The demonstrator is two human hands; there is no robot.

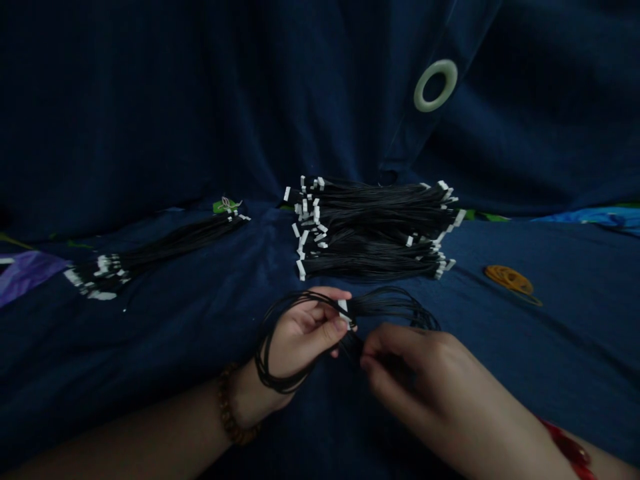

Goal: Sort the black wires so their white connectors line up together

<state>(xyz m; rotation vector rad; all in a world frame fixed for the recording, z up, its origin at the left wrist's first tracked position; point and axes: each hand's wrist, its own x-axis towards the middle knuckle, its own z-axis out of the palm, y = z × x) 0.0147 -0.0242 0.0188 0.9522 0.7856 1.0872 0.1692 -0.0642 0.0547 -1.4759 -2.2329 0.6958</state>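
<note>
My left hand [305,330] is closed in a pinch on a bundle of thin black wires [390,303] with white connectors, and the wires loop round the back of that hand and the wrist. My right hand [425,373] is closed on the same wires just right of the left fingers, knuckles up. A beaded bracelet sits on my left wrist and a red one on my right. Straight ahead lies a large stack of black wires with white ends [373,230].
A smaller bundle of the same wires [155,250] lies at the left on the dark blue cloth [150,347]. Orange rubber bands [507,279] lie at the right. A white ring [435,85] sits in the blue fabric behind.
</note>
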